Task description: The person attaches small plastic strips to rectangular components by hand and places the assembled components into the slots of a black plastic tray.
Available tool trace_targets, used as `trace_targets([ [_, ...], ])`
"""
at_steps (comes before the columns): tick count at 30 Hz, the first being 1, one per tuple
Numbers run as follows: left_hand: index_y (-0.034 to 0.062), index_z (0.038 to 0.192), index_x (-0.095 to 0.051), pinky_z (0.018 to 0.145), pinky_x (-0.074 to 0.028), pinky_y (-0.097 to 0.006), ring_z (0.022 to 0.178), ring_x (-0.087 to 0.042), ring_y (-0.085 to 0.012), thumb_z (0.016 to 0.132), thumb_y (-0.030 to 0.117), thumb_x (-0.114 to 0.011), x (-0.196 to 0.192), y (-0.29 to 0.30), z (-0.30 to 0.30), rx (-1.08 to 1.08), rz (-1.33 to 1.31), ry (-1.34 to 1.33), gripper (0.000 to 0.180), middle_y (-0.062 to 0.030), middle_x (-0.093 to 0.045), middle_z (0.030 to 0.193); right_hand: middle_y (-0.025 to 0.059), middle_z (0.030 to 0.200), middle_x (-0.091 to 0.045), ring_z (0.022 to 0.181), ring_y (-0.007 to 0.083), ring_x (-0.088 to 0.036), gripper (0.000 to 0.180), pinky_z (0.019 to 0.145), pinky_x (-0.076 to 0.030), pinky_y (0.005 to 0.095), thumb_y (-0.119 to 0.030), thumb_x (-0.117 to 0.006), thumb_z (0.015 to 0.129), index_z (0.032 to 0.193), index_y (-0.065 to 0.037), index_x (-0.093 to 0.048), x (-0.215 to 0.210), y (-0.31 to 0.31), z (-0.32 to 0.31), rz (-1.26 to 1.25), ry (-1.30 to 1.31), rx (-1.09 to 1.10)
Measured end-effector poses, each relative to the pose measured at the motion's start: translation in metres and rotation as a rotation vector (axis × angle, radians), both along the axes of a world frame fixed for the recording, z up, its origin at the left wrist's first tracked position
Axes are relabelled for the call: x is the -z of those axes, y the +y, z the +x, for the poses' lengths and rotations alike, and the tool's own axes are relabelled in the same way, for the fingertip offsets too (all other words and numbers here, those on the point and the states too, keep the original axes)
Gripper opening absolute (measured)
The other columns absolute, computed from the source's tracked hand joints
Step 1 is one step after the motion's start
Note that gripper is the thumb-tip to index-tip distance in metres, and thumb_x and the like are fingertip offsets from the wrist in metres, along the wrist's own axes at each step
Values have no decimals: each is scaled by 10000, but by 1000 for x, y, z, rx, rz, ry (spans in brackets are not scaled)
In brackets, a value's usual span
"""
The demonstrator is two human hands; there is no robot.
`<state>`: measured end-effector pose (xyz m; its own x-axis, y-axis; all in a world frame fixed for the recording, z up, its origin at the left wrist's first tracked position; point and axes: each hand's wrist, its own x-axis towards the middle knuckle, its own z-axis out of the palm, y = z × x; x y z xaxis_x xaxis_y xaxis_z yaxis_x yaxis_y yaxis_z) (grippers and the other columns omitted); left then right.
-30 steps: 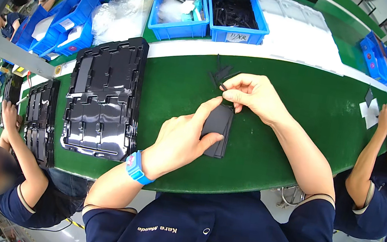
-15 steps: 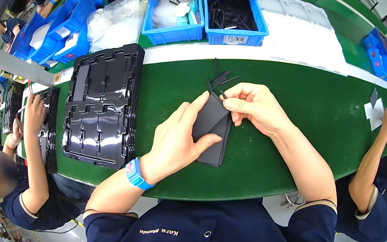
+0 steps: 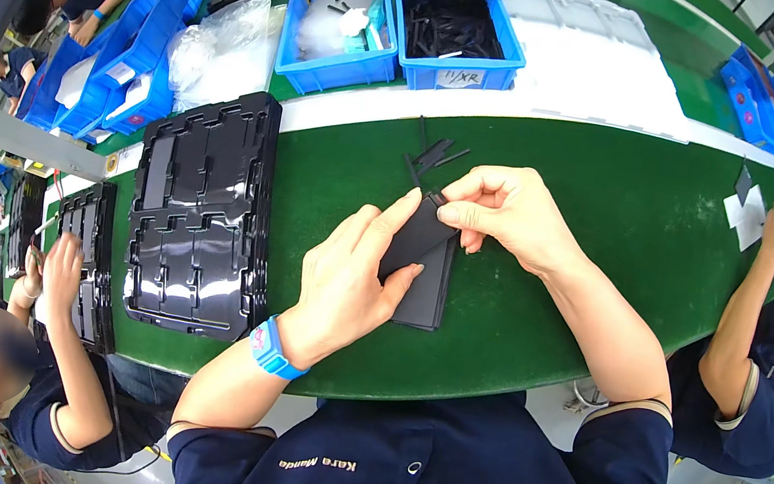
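Near the middle of the green worktop (image 3: 605, 206), the left hand (image 3: 351, 277) steadies a flat black panel (image 3: 421, 252) while the right hand (image 3: 508, 216) pinches a thin black strip (image 3: 437, 199) against its far edge, seemingly mid-fitting; pressing it flush likely calls for careful alignment.

Navy short-sleeved shirt, tan cuff trim; blue wristband (image 3: 272, 349) on left wrist.

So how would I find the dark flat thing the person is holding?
Look at the long green table, in the middle, just below the two blue bins. The flat black panel sits between the left hand and the right hand. Unlike the big black tray beside it, it is small, smooth and tilted up.
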<state>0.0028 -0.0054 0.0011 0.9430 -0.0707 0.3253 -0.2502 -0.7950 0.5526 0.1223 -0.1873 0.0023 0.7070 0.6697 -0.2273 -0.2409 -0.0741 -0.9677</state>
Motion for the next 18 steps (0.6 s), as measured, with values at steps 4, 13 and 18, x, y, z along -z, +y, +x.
trace_targets([
  [4,106,1385,-482,657,-519,-353,790,-597,-257,670,97,-804,1,0,1,-13,-3,-29,784,-93,-538,903,69,767,-672,615,97,-616,168,555,-521,227,-108,-690,888,989,26,-683,3,0,0,58,-26,2],
  [13,71,1362,-502,689,-525,-351,779,-626,-282,669,25,-795,-3,-1,0,-37,-15,15,754,-130,-584,909,43,816,-663,623,69,-580,179,545,-506,218,-77,-651,908,1063,12,-663,4,3,-8,12,-120,-5],
  [18,73,1362,-502,708,-534,-353,799,-638,-293,670,26,-797,-1,-2,0,-27,-52,34,754,-144,-598,933,42,808,-661,620,67,-579,180,529,-495,215,-78,-657,905,1062,10,-664,9,4,-9,43,-104,11],
])
